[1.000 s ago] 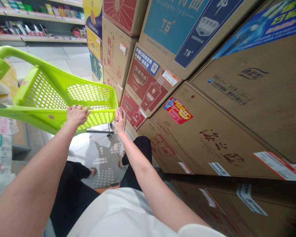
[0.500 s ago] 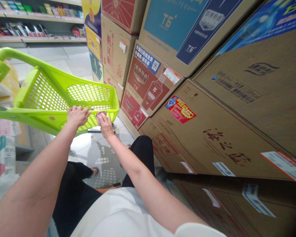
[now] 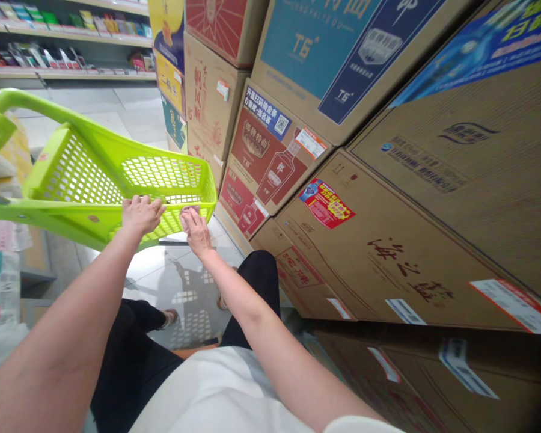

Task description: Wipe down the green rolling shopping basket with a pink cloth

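Note:
A lime-green plastic shopping cart with a lattice basket stands in front of me, its handle off to the left. My left hand is closed over the near rim of the basket, fingers curled over the top edge. Just to its right, my right hand presses a small pinkish cloth against the outer lattice near the basket's right end. Part of the cloth is hidden under my fingers. Only bare lattice shows in the visible part of the basket.
Stacked cardboard cartons with printed labels line my right side closely. Store shelves with small packaged goods stand at the back left. Pale floor tiles lie beyond the cart. Wrapped goods sit at the left edge.
My right hand, with the cloth, has shifted slightly right along the basket's side. The left hand stays on the rim. The view has moved a little.

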Demonstrator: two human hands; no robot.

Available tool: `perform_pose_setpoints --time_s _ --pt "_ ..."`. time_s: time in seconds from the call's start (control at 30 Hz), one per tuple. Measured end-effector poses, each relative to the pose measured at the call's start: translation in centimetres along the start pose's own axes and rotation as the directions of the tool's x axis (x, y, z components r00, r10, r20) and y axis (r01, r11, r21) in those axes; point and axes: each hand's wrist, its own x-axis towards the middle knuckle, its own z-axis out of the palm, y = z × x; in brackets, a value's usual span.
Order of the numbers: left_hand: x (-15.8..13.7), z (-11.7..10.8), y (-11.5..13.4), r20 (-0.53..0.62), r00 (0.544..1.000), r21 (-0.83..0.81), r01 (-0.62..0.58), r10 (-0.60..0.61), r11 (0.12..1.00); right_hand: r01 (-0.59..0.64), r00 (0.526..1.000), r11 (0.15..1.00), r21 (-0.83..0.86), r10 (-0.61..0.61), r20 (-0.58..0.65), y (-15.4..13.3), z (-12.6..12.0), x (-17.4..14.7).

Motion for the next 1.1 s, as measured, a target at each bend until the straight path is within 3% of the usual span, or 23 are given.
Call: perform_pose_setpoints --time_s 0.13,0.3,0.5,0.63,0.7,0.8,0.9,1.0,1.1 --pt "-0.1 0.0 -0.4 0.018 1.0 0.0 -0.002 0.002 1.0 0.09 0.994 0.996 0.002 -0.09 0.067 1.7 -0.6 0.0" --pt "0.1 0.1 -0.4 0.031 1.0 -0.014 0.002 -0.002 1.0 -0.041 0.999 0.998 0.038 0.04 0.016 5.0 -2.2 -0.4" --pt "-0.4 -0.2 -0.3 0.017 0.999 0.018 -0.052 0.051 0.998 -0.113 0.991 0.993 0.043 0.116 -0.065 4.7 -2.3 -0.7" --pt "-1.9 -1.4 -3.0 0.027 0.99 0.058 -0.141 0.14 0.988 -0.095 0.992 0.995 0.032 0.097 -0.08 5.2 -2.4 -0.5" --pt "-2.7 -2.0 -5.1 -0.003 0.997 0.145 -0.078 0.079 0.986 -0.097 0.99 0.994 0.04 0.1 -0.094 5.8 -2.5 -0.1" --pt "-3.7 -2.6 -7.4 -0.069 0.998 0.205 0.002 0.013 0.979 -0.189 0.967 0.978 0.087 0.201 -0.155 6.2 -2.4 0.9" --pt "-3.8 -3.0 -7.9 -0.048 0.999 0.206 -0.008 0.019 0.979 -0.261 0.936 0.956 0.131 0.284 -0.206 5.0 -1.7 1.8" --pt "-3.4 -3.3 -7.4 -0.003 1.0 0.194 0.006 -0.005 0.981 -0.312 0.92 0.944 0.111 0.329 -0.215 1.8 -0.6 1.9" --pt "-3.3 -3.7 -7.1 0.026 1.0 0.183 -0.02 0.015 0.983 -0.231 0.967 0.972 0.032 0.233 -0.106 -2.6 0.7 1.6"
